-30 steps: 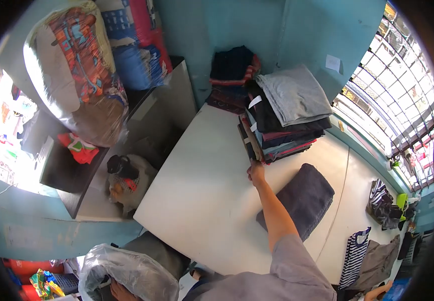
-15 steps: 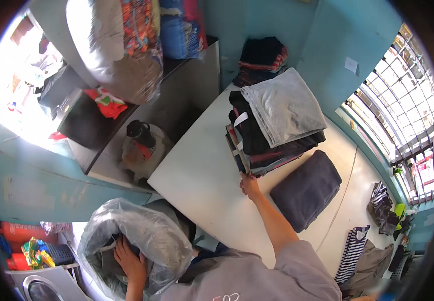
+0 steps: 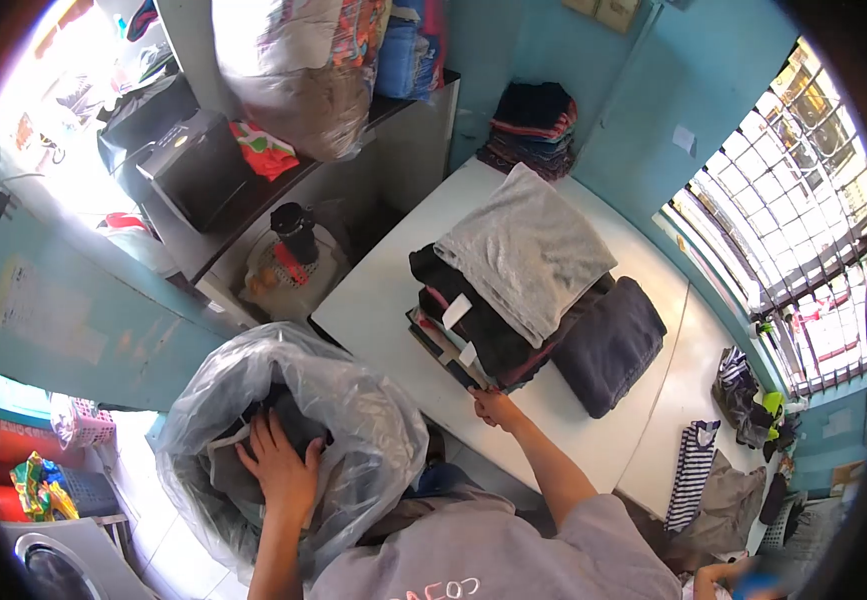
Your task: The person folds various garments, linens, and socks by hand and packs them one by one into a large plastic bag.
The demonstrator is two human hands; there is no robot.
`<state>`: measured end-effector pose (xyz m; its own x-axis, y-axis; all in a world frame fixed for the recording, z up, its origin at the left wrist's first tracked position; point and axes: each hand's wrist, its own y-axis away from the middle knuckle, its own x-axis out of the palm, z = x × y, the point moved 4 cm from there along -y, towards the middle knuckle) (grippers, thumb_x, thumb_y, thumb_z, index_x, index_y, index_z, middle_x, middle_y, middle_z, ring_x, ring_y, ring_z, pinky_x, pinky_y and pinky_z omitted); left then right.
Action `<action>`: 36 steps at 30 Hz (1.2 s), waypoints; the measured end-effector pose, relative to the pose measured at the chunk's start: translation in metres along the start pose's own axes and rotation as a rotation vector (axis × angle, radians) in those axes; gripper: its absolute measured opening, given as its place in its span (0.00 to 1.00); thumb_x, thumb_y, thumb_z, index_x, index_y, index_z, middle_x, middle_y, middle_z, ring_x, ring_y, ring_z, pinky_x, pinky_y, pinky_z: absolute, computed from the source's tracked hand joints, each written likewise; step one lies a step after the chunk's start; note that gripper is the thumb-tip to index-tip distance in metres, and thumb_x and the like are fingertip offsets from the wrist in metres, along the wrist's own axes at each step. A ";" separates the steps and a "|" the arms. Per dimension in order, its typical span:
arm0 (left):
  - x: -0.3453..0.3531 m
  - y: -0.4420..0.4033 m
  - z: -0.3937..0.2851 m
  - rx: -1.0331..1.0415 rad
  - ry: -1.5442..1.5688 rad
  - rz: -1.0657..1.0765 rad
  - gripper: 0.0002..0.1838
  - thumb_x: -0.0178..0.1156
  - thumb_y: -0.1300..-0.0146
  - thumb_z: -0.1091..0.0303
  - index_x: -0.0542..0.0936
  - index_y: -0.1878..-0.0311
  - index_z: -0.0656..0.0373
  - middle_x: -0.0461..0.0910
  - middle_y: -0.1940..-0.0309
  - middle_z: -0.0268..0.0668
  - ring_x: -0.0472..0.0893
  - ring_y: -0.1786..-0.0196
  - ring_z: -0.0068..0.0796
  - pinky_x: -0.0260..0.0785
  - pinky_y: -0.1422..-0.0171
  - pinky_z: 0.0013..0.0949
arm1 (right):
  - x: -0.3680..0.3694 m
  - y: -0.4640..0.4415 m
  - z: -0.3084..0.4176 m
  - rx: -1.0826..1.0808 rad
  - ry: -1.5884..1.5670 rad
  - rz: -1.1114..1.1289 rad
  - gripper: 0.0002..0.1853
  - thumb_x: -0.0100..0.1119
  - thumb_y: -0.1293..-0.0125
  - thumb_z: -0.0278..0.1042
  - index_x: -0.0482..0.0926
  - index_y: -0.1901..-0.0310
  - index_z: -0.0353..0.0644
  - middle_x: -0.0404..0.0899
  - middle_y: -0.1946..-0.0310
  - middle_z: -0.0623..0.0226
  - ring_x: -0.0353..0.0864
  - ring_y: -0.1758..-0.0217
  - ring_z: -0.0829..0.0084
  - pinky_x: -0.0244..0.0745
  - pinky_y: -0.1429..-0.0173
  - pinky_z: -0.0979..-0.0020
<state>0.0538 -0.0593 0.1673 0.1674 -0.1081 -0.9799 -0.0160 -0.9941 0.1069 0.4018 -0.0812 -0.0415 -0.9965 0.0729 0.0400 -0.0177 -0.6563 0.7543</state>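
Note:
A large clear plastic bag point(image 3: 378, 420) stands at the left with dark clothes inside. Within its mouth my left hand point(image 3: 288, 465) lies with fingers spread on a dark garment point(image 3: 305, 428). My right hand point(image 3: 494, 408) is closed on the near bottom corner of a stack of folded clothes point(image 3: 483, 330). A folded light grey cloth point(image 3: 528, 255) lies on top of that stack, hanging over the dark pieces. What exactly my right fingers pinch at the bottom is hard to make out. Touching the stack on its right is a folded charcoal cloth point(image 3: 613, 345).
The white table point(image 3: 378, 300) also carries another folded stack point(image 3: 528, 125) at the wall. Striped clothing point(image 3: 693, 475) lies to the right. A shelf point(image 3: 393, 125) with packed bags stands behind, left. A washing machine point(image 3: 83, 560) is at lower left; another person's arm point(image 3: 718, 578) shows at lower right.
The stack has slid toward me and to the left across the table, with my right hand on its corner. My left hand stays in the bag. The whole view has shifted slightly.

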 end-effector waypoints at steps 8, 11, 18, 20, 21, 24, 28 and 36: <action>0.007 -0.002 0.007 0.075 -0.007 -0.074 0.43 0.54 0.42 0.47 0.53 0.33 0.67 0.52 0.33 0.51 0.50 0.30 0.47 0.33 0.32 0.64 | -0.006 0.046 -0.029 0.052 0.093 0.134 0.28 0.43 0.31 0.52 0.56 0.88 0.51 0.52 0.92 0.78 0.47 0.92 0.83 0.38 0.86 0.74; 0.007 -0.001 0.009 0.086 0.003 -0.070 0.43 0.54 0.42 0.46 0.53 0.33 0.67 0.52 0.33 0.51 0.50 0.30 0.47 0.33 0.32 0.64 | -0.015 0.051 -0.035 0.097 0.201 0.144 0.27 0.43 0.31 0.52 0.57 0.87 0.50 0.52 0.91 0.78 0.49 0.91 0.83 0.39 0.85 0.75; 0.005 0.001 0.007 0.087 -0.002 -0.083 0.43 0.54 0.43 0.46 0.53 0.33 0.67 0.52 0.33 0.50 0.50 0.30 0.46 0.33 0.32 0.64 | -0.022 0.041 -0.046 0.089 0.085 0.103 0.21 0.47 0.33 0.55 0.71 0.73 0.45 0.63 0.88 0.75 0.61 0.88 0.81 0.53 0.82 0.75; 0.005 0.001 0.007 0.076 0.001 -0.070 0.43 0.54 0.43 0.46 0.53 0.33 0.67 0.52 0.33 0.50 0.50 0.30 0.46 0.33 0.32 0.63 | -0.024 0.059 -0.037 0.174 0.547 0.180 0.27 0.44 0.34 0.59 0.72 0.54 0.39 0.76 0.79 0.65 0.75 0.80 0.72 0.63 0.76 0.71; 0.006 0.000 0.008 0.061 -0.001 -0.050 0.43 0.54 0.43 0.46 0.53 0.33 0.67 0.52 0.33 0.50 0.50 0.30 0.46 0.32 0.32 0.63 | -0.026 0.073 -0.026 0.227 0.609 0.341 0.28 0.48 0.38 0.60 0.71 0.50 0.42 0.81 0.71 0.59 0.80 0.74 0.68 0.69 0.71 0.67; 0.011 -0.001 0.010 0.061 -0.040 -0.050 0.43 0.55 0.43 0.46 0.53 0.33 0.67 0.52 0.32 0.50 0.49 0.29 0.46 0.32 0.31 0.63 | -0.041 0.121 0.004 0.411 1.064 0.381 0.25 0.51 0.41 0.62 0.78 0.58 0.46 0.80 0.74 0.62 0.79 0.75 0.70 0.70 0.70 0.68; 0.006 0.002 0.006 0.052 -0.039 -0.036 0.43 0.56 0.43 0.48 0.52 0.33 0.67 0.51 0.32 0.50 0.49 0.29 0.47 0.32 0.31 0.62 | -0.030 0.251 0.170 -0.058 0.824 0.399 0.20 0.53 0.39 0.50 0.80 0.57 0.42 0.80 0.75 0.68 0.80 0.70 0.79 0.70 0.71 0.78; -0.034 0.004 0.007 0.192 0.047 -0.059 0.40 0.57 0.42 0.50 0.57 0.34 0.66 0.54 0.33 0.51 0.53 0.30 0.46 0.42 0.28 0.49 | -0.088 0.227 0.283 -0.924 0.674 -0.404 0.20 0.55 0.37 0.33 0.70 0.44 0.41 0.74 0.54 0.66 0.72 0.52 0.74 0.67 0.48 0.74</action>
<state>0.0412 -0.0599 0.1998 0.2197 -0.0537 -0.9741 -0.1919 -0.9814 0.0108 0.5081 -0.0240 0.3114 -0.7431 0.1714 -0.6469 -0.1144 -0.9850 -0.1295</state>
